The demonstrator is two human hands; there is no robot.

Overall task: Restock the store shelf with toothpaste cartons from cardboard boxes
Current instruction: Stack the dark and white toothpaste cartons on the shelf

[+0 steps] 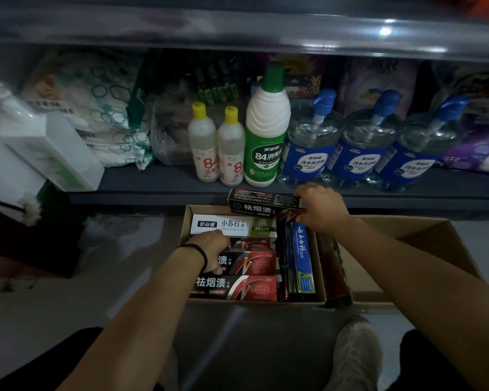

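An open cardboard box sits on the floor below the lowest shelf. It holds several toothpaste cartons: a white and green one, black and red ones, and a blue one standing on edge. My right hand grips a black carton by its right end, lifted over the box's far edge. My left hand reaches down into the box, fingers curled on a black and red carton.
On the shelf stand two small yellow-capped bottles, a green-capped bleach bottle and three blue pump bottles. Soft packs fill the left side. A second cardboard box lies to the right. My shoe is near the box.
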